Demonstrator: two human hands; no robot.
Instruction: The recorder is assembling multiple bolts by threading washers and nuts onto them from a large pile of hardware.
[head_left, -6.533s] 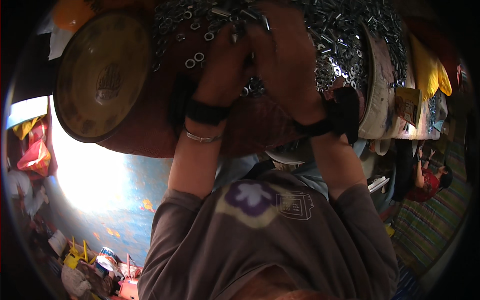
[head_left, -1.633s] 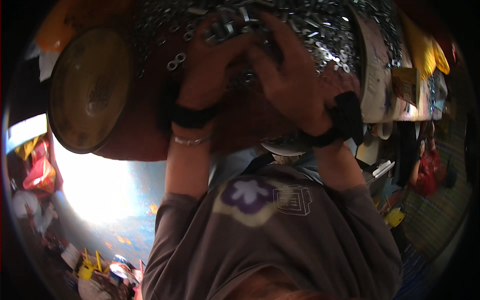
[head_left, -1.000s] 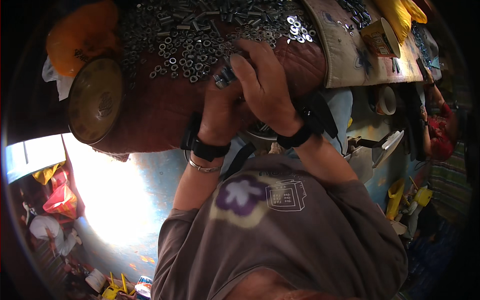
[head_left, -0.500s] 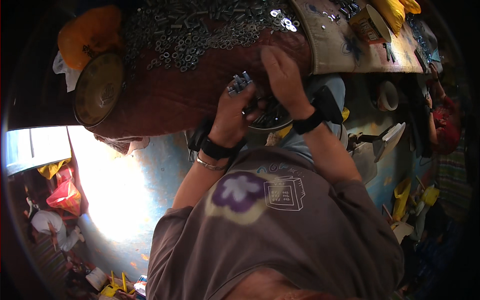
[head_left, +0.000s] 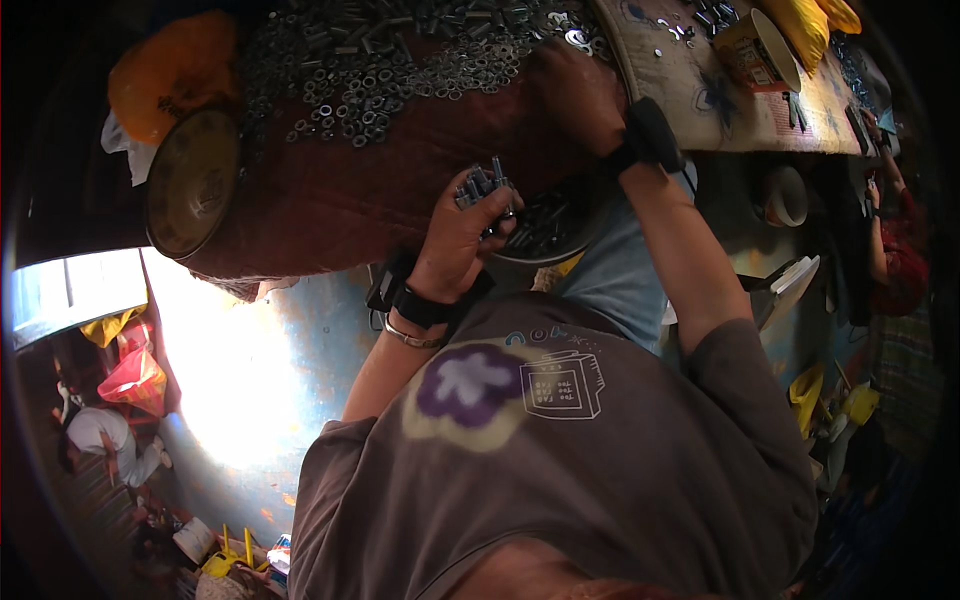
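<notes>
While your left hand [head_left: 462, 232] is closed around a fistful of bolts [head_left: 484, 186] just above the metal bowl [head_left: 545, 228], your right hand [head_left: 572, 95] rests flat by the big heap of nuts [head_left: 400, 55] on the red cloth [head_left: 400, 170], so most sorting looks undone.

Grey-brown short-sleeved shirt with a purple flower patch and a small box drawing, black band and thin silver bangle by the left hand [head_left: 458, 232], black band by the right hand [head_left: 580, 95]
</notes>
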